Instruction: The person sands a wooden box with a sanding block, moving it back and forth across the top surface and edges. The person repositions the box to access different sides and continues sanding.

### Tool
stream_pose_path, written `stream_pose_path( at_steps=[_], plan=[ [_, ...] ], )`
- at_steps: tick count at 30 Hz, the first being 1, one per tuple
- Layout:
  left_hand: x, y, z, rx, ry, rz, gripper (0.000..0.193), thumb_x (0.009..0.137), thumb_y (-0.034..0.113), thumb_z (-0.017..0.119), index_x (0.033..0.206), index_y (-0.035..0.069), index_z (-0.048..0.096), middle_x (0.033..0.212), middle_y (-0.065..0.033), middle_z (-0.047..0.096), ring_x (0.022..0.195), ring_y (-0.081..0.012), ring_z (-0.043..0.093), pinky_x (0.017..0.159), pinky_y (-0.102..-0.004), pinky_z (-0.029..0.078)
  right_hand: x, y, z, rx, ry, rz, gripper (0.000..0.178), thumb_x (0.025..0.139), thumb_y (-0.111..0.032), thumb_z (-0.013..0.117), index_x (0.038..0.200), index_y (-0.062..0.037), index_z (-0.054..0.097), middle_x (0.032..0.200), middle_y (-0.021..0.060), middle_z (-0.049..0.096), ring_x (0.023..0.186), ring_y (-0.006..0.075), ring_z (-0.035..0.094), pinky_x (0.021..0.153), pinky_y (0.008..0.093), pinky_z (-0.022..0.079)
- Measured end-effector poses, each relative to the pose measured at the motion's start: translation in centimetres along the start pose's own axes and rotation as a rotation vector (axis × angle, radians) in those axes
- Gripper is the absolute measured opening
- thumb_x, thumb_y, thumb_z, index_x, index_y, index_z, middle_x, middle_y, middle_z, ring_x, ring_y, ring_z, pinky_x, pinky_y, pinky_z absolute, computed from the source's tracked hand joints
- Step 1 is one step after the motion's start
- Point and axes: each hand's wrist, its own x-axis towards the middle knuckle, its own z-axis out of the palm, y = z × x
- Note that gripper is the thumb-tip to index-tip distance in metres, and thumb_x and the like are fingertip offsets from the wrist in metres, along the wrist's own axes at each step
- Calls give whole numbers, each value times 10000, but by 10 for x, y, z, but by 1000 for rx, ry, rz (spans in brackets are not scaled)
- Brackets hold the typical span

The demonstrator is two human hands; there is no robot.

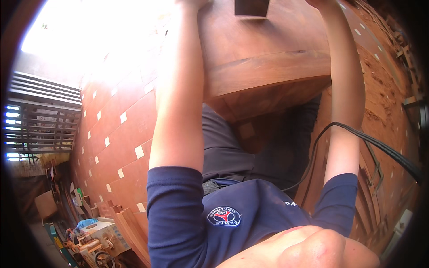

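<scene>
Along the upper rim, left hand (193, 3) and right hand (317, 3), grips indeterminable, flank one dark block (251, 8) and one brown wooden slab (268, 47), probably best steadied evenly from both sides.

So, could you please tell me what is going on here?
A person in a dark blue shirt has both arms stretched out over a broad wooden piece. The left hand and right hand are mostly cut off by the picture's top edge, so their grip cannot be told. Between them, a dark, blocky object shows over the wood. A black cord comes in from the right.
</scene>
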Motion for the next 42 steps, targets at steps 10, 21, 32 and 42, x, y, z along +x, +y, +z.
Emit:
stream_pose_path(
  at_steps=[10,21,32,42],
  plan=[
    [2,11,-5,-113,57,11,359,894,285,634,1089,-13,675,1141,-249,667,1139,-414,610,989,-490,517,25,79,-39,-673,362,-116,280,872,26,626,1115,-9,760,1012,221,763,911,241,750,808,326,554],
    [-3,7,-4,-143,19,-129,364,851,229,643,1122,-11,675,1199,-267,661,1192,-408,604,1000,-498,523,5,18,-20,-54,-106,-11,245,859,104,592,1016,47,771,925,119,774,883,173,718,819,333,573],
    [-2,-2,14,-194,-24,-167,435,818,174,611,1191,-45,662,1256,-301,645,1250,-434,573,1063,-490,488,14,40,-34,23,21,-153,198,887,44,676,1061,32,770,967,104,778,849,184,736,807,335,611],
    [4,8,-9,-115,-99,-219,496,902,271,556,1342,54,628,1402,-173,616,1375,-344,503,1140,-458,415,34,79,-36,-180,82,-146,424,818,175,576,1158,-1,761,1117,105,768,983,143,689,877,295,553]
  ],
)
